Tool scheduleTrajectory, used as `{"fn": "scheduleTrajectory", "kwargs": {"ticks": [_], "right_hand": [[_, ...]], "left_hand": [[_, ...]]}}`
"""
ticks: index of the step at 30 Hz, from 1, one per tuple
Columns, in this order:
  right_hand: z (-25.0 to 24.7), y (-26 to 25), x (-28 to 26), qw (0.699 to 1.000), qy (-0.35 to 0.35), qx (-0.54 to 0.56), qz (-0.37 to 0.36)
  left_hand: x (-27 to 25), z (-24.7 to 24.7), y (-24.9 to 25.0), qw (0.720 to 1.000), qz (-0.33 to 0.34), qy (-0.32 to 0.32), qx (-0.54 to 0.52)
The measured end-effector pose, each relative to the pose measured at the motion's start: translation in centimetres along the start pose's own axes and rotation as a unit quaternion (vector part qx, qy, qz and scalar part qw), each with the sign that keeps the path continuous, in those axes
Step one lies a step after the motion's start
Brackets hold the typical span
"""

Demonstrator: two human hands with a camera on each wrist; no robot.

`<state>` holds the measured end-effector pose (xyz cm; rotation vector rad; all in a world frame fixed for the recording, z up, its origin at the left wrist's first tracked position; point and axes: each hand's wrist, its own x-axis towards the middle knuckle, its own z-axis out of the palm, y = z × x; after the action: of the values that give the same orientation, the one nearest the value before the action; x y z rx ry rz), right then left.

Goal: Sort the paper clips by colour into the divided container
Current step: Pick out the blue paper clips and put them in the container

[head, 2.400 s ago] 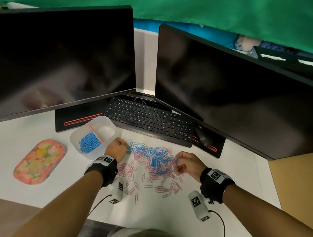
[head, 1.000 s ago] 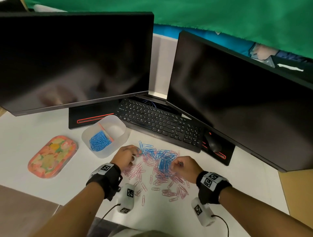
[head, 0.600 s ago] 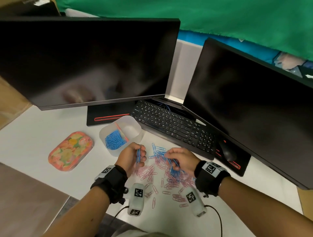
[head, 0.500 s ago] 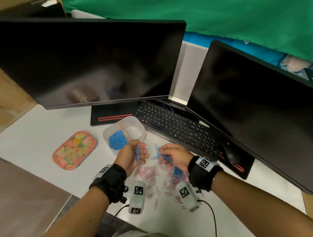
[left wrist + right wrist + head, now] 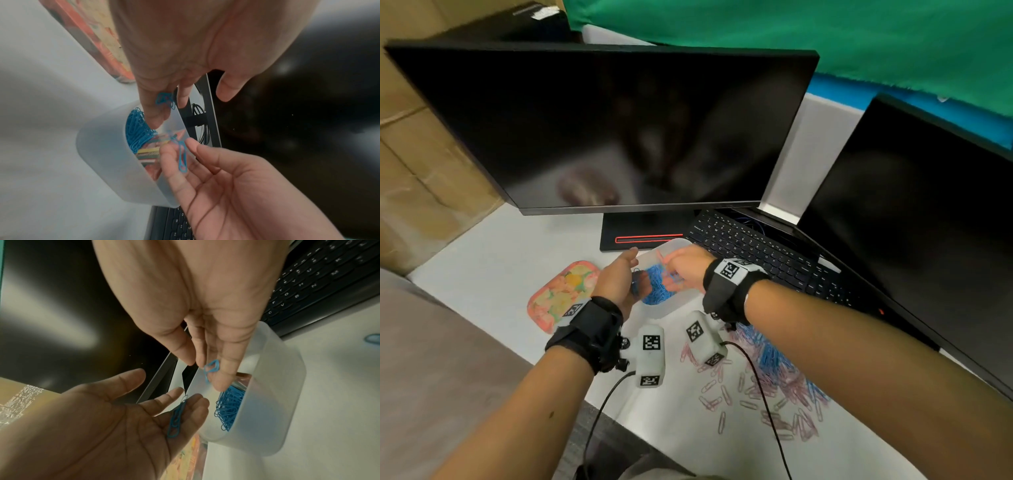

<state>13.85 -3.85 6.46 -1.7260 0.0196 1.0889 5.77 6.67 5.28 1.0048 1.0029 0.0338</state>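
A frosted white divided container (image 5: pixel 666 310) stands in front of the left monitor's base. Its near compartment holds a heap of blue paper clips (image 5: pixel 654 296). My left hand (image 5: pixel 619 277) is at the container's left rim with the palm facing right. It pinches a few blue clips (image 5: pixel 175 418) between two nearly straight fingers. My right hand (image 5: pixel 685 265) reaches over the container from the right and pinches blue clips (image 5: pixel 182 156) between its fingers above the blue heap (image 5: pixel 228 407). A mixed pile of pink and blue clips (image 5: pixel 770 373) lies on the white table under my right forearm.
Two dark monitors (image 5: pixel 619 130) stand behind, with a black keyboard (image 5: pixel 763 253) close to the container's right. A fruit-patterned tray (image 5: pixel 561 294) lies left of the container. Cardboard boxes (image 5: pixel 421 164) stand at the far left. Wrist-camera cables (image 5: pixel 606 404) hang off the table's front edge.
Both hands have moved left from the clip pile to the container, each carrying blue clips. The left hand's fingers have straightened. The head view has swung left.
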Motion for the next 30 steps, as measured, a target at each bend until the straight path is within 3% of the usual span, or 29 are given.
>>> {"fn": "scheduleTrajectory", "kwargs": {"ticks": [5,9,12,15,18,21,26,30], "right_hand": [[-0.6,0.1,0.0,1.000,0.021,-0.017,-0.004],[-4.0,1.8,-1.4,0.998,0.054,0.010,-0.019],[-8.1,4.3,-3.0,0.995,0.081,-0.047,-0.019],[-12.3,7.4,-4.7,0.990,0.118,-0.073,-0.002],[-15.4,10.9,-6.6,0.982,0.169,-0.085,0.024],[-17.3,14.2,-8.0,0.971,0.210,-0.099,0.051],[-18.7,18.3,-10.2,0.957,0.240,-0.141,0.079],[-19.0,20.3,-11.3,0.945,0.254,-0.199,0.061]], "left_hand": [[0.4,0.3,0.0,0.999,0.011,0.026,0.034],[0.1,1.3,-0.1,0.995,0.039,0.033,0.080],[-0.5,3.0,-0.6,0.988,0.082,-0.002,0.129],[-1.2,4.9,-2.1,0.969,0.132,-0.089,0.190],[-1.4,7.0,-4.6,0.900,0.208,-0.163,0.346],[-1.0,8.7,-7.0,0.790,0.277,-0.172,0.520],[0.9,9.7,-9.5,0.640,0.261,-0.186,0.698],[1.7,9.2,-10.9,0.567,0.254,-0.172,0.764]]}}
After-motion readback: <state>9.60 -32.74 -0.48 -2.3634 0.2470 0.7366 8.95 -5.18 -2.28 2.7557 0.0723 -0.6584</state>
